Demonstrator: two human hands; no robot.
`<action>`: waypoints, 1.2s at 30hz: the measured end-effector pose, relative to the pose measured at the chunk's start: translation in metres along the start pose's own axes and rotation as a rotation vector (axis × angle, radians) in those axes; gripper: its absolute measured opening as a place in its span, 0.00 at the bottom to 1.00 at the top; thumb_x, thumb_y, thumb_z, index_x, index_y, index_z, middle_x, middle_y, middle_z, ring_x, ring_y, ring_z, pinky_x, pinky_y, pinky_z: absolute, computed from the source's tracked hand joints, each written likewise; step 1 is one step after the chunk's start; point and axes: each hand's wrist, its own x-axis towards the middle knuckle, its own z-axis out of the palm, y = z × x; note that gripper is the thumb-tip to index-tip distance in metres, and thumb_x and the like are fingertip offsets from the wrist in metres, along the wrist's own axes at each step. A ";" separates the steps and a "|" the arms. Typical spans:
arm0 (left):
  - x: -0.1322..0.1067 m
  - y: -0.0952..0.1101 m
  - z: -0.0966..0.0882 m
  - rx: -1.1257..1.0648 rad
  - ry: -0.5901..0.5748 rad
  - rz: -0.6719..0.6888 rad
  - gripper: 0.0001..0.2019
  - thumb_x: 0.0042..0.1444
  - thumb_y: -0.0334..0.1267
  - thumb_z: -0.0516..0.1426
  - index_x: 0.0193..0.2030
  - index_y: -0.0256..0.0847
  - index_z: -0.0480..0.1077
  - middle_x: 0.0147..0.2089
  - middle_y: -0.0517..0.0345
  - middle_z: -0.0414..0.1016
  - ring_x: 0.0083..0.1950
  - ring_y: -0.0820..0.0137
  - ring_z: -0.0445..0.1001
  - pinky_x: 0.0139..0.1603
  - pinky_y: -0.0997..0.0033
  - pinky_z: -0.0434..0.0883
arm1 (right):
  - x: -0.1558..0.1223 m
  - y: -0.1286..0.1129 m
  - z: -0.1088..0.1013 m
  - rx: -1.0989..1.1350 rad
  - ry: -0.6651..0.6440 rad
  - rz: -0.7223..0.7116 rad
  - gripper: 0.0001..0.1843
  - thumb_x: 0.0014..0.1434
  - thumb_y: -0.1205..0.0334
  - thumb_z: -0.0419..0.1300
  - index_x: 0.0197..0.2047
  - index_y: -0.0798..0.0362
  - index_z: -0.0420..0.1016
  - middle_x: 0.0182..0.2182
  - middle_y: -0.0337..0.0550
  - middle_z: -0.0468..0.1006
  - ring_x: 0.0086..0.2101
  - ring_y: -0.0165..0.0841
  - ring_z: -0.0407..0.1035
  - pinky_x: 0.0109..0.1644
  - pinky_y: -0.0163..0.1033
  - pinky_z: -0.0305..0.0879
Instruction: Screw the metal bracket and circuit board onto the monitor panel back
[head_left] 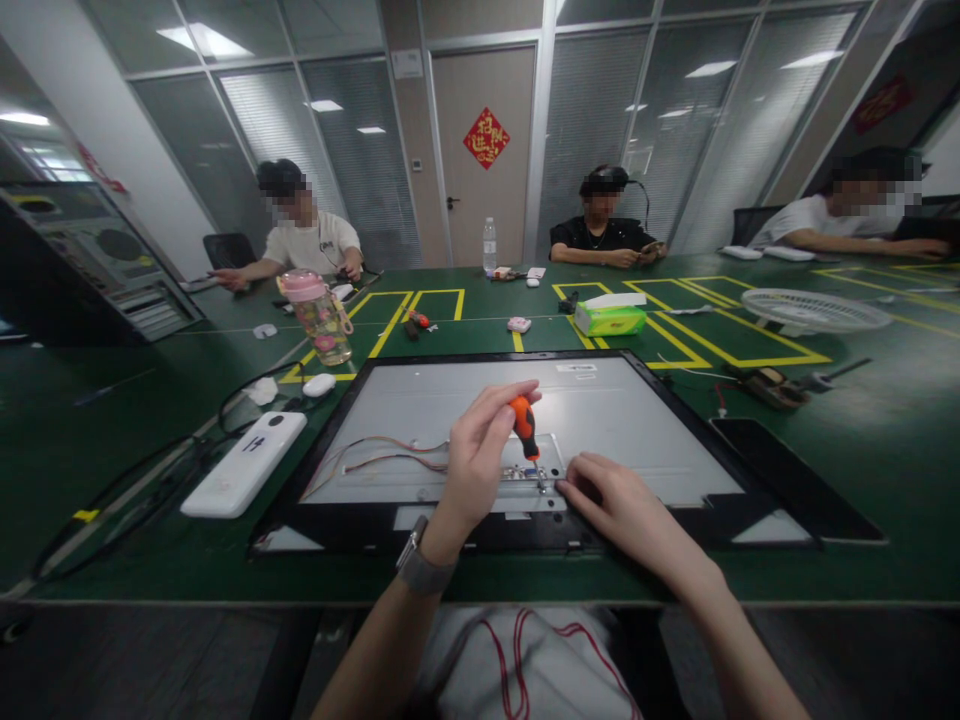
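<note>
A flat display panel (637, 420) with a grey metal back and black frame lies on the table before me. My left hand (480, 450) is wrapped around an orange and black screwdriver (526, 425), held nearly upright. Its tip meets a small circuit board (517, 473) near the panel's lower middle. Close to that tip, my right hand (619, 495) rests on the panel with curled fingers; whatever they may pinch is hidden. Thin coloured wires (390, 450) run left from the board across the metal.
A white power bank (245, 465) and black cables (142, 490) lie left of the panel. Behind stand a pink-lidded bottle (319, 315) and a green tissue pack (611, 318). At right are a black slab (795, 475) and a white fan grille (814, 308). Several people sit across the table.
</note>
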 end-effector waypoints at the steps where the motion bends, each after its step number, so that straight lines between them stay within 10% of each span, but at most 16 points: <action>1: 0.000 0.000 0.000 0.005 -0.003 0.004 0.14 0.67 0.38 0.51 0.50 0.40 0.77 0.43 0.50 0.77 0.45 0.66 0.74 0.47 0.66 0.71 | 0.000 0.000 0.000 0.001 0.004 -0.003 0.10 0.67 0.61 0.52 0.32 0.49 0.67 0.30 0.42 0.73 0.32 0.38 0.70 0.37 0.40 0.64; 12: -0.001 -0.004 0.000 -0.066 -0.033 -0.015 0.17 0.66 0.35 0.50 0.57 0.45 0.73 0.53 0.51 0.75 0.53 0.65 0.73 0.53 0.65 0.70 | 0.000 0.000 0.000 0.011 0.002 -0.001 0.10 0.67 0.62 0.53 0.32 0.49 0.67 0.30 0.41 0.73 0.32 0.37 0.70 0.38 0.40 0.64; 36: 0.000 -0.009 0.003 0.113 0.164 0.069 0.06 0.56 0.33 0.63 0.41 0.43 0.78 0.36 0.59 0.67 0.38 0.73 0.69 0.43 0.73 0.69 | -0.001 0.003 0.002 -0.001 0.012 -0.005 0.10 0.67 0.60 0.53 0.32 0.49 0.66 0.30 0.41 0.73 0.32 0.37 0.70 0.37 0.39 0.64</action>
